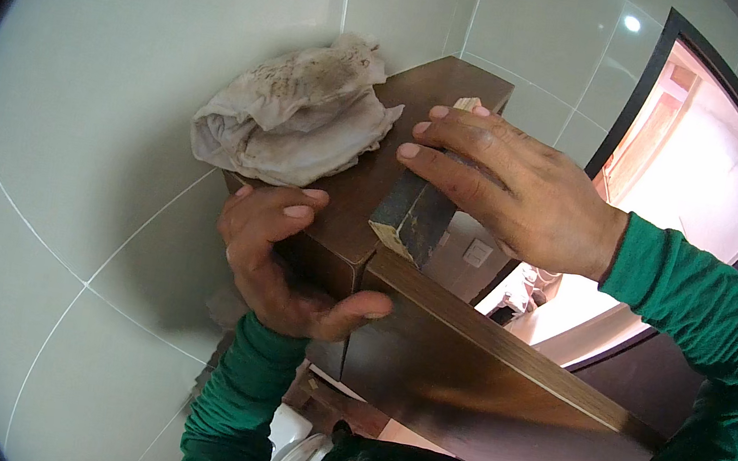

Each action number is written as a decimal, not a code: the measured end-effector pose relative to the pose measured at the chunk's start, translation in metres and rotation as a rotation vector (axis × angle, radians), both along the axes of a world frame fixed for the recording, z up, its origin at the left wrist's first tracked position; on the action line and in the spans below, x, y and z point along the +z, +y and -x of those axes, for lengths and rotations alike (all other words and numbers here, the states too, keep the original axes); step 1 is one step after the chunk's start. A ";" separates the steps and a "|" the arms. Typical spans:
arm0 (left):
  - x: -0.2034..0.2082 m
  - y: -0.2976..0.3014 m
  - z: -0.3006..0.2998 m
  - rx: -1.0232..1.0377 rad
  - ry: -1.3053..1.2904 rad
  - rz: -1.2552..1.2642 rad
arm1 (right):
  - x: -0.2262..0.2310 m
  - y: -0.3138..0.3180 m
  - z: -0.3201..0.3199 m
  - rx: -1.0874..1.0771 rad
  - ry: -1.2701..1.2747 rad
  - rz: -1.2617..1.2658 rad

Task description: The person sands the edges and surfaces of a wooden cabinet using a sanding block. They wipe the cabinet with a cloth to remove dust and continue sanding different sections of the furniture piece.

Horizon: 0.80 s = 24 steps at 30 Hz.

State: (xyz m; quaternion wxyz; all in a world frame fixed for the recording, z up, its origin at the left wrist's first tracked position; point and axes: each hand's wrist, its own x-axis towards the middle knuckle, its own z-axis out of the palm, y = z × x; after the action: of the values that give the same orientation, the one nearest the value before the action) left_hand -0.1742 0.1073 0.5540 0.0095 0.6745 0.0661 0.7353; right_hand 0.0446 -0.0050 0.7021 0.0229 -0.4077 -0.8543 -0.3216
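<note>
My right hand (pixel 515 180) is wrapped over a sanding block (pixel 413 213), a wooden block covered in dark grey sandpaper. Its pale end shows near the front corner of a brown wooden cabinet (pixel 434 90). The block lies along the right edge of the cabinet's top, beside an open door panel (pixel 482 362). At the cabinet's front left, my left hand (pixel 276 265) grips the corner, with fingertips on the top and the thumb against the front. A crumpled, stained whitish rag (pixel 300 114) rests on the top, just beyond my left fingers.
Pale tiled walls (pixel 127 87) meet behind the cabinet. To the right stands a dark-framed mirror (pixel 703 172) or opening with bright pink light. A light switch (pixel 477 252) shows below my right hand. White ceramic-looking objects (pixel 291 435) sit low, under the cabinet.
</note>
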 end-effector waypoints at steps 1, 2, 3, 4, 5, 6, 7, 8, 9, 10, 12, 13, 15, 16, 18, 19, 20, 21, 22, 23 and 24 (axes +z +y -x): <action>0.001 0.001 0.002 0.007 0.009 -0.013 | 0.001 0.002 0.001 0.024 0.007 0.002; 0.002 0.001 0.003 0.017 0.029 -0.010 | 0.003 0.003 0.003 0.048 0.013 0.005; 0.002 0.000 0.006 0.027 0.049 -0.007 | 0.004 0.005 0.005 0.071 0.020 0.008; 0.003 -0.001 0.007 0.030 0.065 -0.006 | 0.005 0.006 0.004 0.089 0.001 -0.010; 0.004 -0.002 0.008 0.040 0.085 -0.010 | 0.007 0.007 0.003 0.106 -0.017 -0.028; 0.005 -0.003 0.009 0.049 0.105 -0.013 | 0.008 0.008 0.002 0.122 -0.036 -0.046; 0.005 -0.003 0.011 0.060 0.126 -0.019 | 0.008 0.011 0.000 0.128 -0.025 -0.042; 0.005 -0.004 0.011 0.063 0.117 -0.008 | 0.007 0.014 -0.002 0.133 -0.015 -0.037; 0.003 -0.004 0.011 0.065 0.107 0.004 | 0.006 0.017 -0.005 0.137 -0.004 -0.033; 0.003 -0.005 0.012 0.069 0.099 0.013 | 0.006 0.021 -0.010 0.097 -0.004 -0.037; 0.000 -0.005 0.018 0.100 0.160 0.012 | 0.004 0.028 -0.029 0.019 -0.004 -0.043; -0.001 -0.005 0.017 0.100 0.174 0.017 | -0.002 0.032 -0.046 -0.010 0.021 -0.090; 0.001 -0.006 0.016 0.083 0.176 0.035 | -0.012 0.035 -0.075 -0.124 0.083 -0.060; 0.002 -0.006 0.016 0.077 0.173 0.050 | -0.012 0.035 -0.077 -0.173 0.119 -0.044; 0.001 -0.009 0.020 0.080 0.205 0.053 | -0.013 0.031 -0.079 -0.144 0.123 -0.042; 0.002 -0.010 0.022 0.099 0.226 0.057 | -0.015 0.031 -0.072 -0.096 0.112 -0.068; 0.003 -0.010 0.022 0.125 0.229 0.039 | -0.017 0.030 -0.063 -0.048 0.101 -0.094; 0.003 -0.010 0.023 0.144 0.239 0.028 | -0.016 0.027 -0.052 0.011 0.062 -0.129; 0.002 -0.011 0.023 0.163 0.248 0.016 | -0.017 0.023 -0.040 0.017 0.094 -0.097; 0.002 -0.012 0.023 0.153 0.244 0.019 | -0.017 0.015 -0.028 0.018 0.125 -0.064; 0.003 -0.012 0.024 0.151 0.243 0.023 | -0.018 0.010 -0.019 0.026 0.159 -0.031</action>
State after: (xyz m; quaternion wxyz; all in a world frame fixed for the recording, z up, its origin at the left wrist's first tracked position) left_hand -0.1978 0.0954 0.5567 -0.0462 0.7515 0.1255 0.6460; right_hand 0.0637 0.0053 0.6843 0.1011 -0.4206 -0.8498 -0.3012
